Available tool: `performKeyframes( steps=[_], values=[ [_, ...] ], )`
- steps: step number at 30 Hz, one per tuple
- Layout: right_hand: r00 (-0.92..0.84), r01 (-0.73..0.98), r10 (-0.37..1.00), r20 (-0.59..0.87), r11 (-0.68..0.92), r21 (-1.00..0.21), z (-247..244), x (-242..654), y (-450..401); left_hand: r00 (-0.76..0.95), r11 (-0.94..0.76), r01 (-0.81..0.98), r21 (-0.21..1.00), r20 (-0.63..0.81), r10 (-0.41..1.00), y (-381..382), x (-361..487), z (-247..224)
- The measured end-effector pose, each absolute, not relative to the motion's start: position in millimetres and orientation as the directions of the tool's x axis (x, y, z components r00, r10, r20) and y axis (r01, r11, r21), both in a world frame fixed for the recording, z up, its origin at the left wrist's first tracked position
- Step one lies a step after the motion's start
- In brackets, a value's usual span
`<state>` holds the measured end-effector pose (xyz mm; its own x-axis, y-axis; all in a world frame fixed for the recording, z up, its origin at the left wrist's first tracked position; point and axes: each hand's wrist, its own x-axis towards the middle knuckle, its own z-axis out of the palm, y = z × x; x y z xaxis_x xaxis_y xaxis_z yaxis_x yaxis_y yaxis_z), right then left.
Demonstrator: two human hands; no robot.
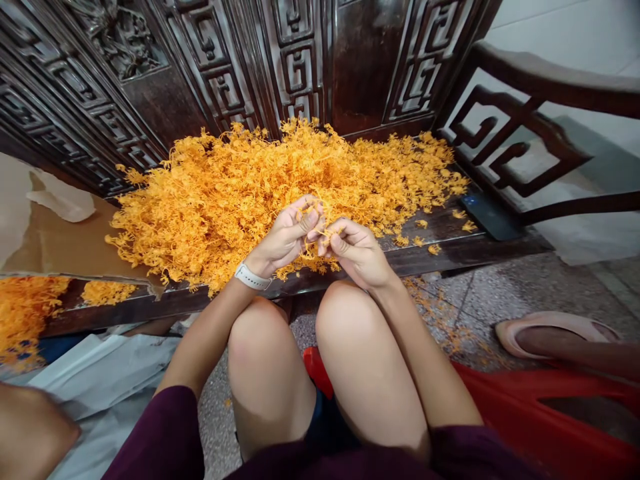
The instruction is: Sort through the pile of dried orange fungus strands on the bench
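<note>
A wide heap of small orange plastic-looking pieces [215,193] covers much of the dark wooden bench [470,253]. In front of it, above my knees, my left hand [291,235] has thumb and fingers closed on an orange piece [305,215]. Close beside it on the right, my right hand [356,250] pinches a thin orange strand [327,233] between thumb and fingers. The fingertips of both hands nearly meet, with orange strands between them. A pale watch band is round my left wrist.
Brown cardboard [75,233] stands at the left, with more orange pieces [30,307] beside it. A dark phone [493,217] lies near the carved armrest [540,127]. Another person's foot and a red stool [520,407] are at the right.
</note>
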<state>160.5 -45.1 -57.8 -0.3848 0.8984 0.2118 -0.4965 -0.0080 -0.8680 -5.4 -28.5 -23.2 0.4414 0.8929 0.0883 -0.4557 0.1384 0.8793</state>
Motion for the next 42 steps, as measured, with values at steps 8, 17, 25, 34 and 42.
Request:
performKeyframes(
  steps=[8, 17, 25, 34, 42],
  values=[
    [-0.696, -0.615, 0.437, 0.570, 0.047, -0.787, -55.1, 184.1, -51.3, 0.104, 0.120, -0.701, 0.703, -0.066, 0.992, -6.7, -21.5, -26.9],
    [-0.877, -0.232, 0.400, 0.265, 0.130, -0.964, -46.6, 199.5, -47.6, 0.108, 0.132, -0.565, 0.815, -0.086, 0.990, -9.8, -18.6, -33.1],
    [-0.628, -0.207, 0.767, 0.131, -0.003, -0.978, -45.0, 188.4, -58.4, 0.079, 0.138, -0.415, 0.899, -0.115, 0.990, -1.3, -28.7, -36.1],
    [-0.135, -0.032, 0.988, -0.074, -0.078, -0.996, -118.9, 221.8, -58.9, 0.091, 0.121, -0.412, 0.903, -0.092, 0.992, -5.8, -29.5, -33.5],
    [-0.447, 0.561, 0.855, -0.264, 0.039, -0.827, -149.2, 213.2, -34.8, 0.042, 0.130, -0.312, 0.941, -0.123, 0.992, -2.4, -22.5, -36.6]
  ],
)
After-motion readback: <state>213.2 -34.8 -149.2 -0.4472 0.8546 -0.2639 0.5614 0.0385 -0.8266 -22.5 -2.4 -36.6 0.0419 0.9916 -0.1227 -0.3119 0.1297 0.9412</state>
